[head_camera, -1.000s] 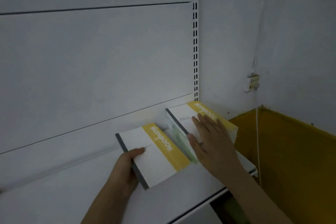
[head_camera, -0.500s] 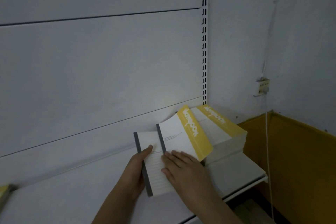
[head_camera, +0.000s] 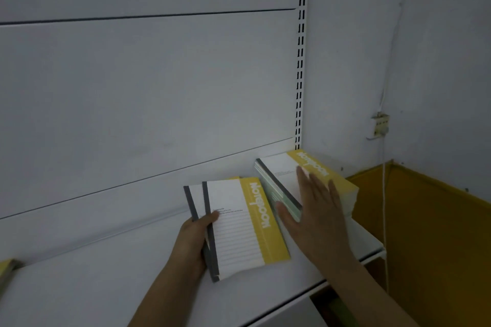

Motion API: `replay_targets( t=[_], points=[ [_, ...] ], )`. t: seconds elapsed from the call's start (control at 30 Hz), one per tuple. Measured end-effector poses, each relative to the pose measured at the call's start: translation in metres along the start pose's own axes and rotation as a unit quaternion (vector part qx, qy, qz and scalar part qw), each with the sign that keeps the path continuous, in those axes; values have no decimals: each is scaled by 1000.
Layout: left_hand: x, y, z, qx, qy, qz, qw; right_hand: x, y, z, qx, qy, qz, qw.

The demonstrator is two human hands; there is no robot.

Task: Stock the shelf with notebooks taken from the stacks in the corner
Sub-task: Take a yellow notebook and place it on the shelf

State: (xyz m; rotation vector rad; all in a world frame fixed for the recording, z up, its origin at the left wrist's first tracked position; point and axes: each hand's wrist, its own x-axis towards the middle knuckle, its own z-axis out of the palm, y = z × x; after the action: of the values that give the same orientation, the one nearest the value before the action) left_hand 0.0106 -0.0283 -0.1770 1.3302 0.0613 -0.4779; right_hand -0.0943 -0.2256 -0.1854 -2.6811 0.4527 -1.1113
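Both forearms come up from the bottom edge bare, no sleeve reaching either wrist. The left hand [head_camera: 195,236] and right hand [head_camera: 316,210] wear no gloves, rings, watch or bracelet.

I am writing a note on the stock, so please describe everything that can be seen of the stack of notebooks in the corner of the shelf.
The stack of notebooks lies flat at the right end of the white shelf, against the back panel. Its top cover is white with a dark grey spine strip and a yellow band with white lettering. Several paper edges show along its sides, some greenish. The right hand rests on it with straight fingers. The pile looks slightly uneven.
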Motion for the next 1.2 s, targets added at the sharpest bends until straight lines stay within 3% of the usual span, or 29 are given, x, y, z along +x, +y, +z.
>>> replay_targets(
  t=[0.1,0.23,0.3,0.43,0.5,0.63,0.67,0.77,0.83,0.9,1.0,1.1,1.2],
  points=[
    [-1,1,1,-8,5,-3,1000,-12,1,7,-13,38,3,999],
    [0,1,2,-14,14,4,1000,-25,-37,9,22,93,-54,994],
    [-1,4,4,-25,7,-8,1000,-31,-59,23,64,57,-110,990],
    [-7,12,-3,-37,-47,2,998,-47,-89,48,107,-98,-197,970],
    [-10,18,-10,-31,-45,58,997,-41,-87,41,199,-92,-151,964],
    [-24,41,-21,7,-39,172,984,-4,-77,5,269,6,-21,963],
    [-27,44,-26,29,-37,187,981,5,-78,-3,339,-18,20,940],
    [-31,37,-41,187,-78,180,963,14,-85,-5,543,-117,95,826],
    [-33,20,-48,252,-148,129,948,10,-89,3,560,-130,107,811],
    [-33,8,-53,255,-171,113,945,7,-95,10,572,-105,135,802],
    [-35,9,-60,263,-134,133,946,12,-107,18,591,-91,189,779],
    [-45,11,-81,308,-12,195,931,23,-129,31,617,-90,223,749],
    [-61,4,-119,340,58,256,903,31,-164,54,629,-98,243,732]
  ],
)
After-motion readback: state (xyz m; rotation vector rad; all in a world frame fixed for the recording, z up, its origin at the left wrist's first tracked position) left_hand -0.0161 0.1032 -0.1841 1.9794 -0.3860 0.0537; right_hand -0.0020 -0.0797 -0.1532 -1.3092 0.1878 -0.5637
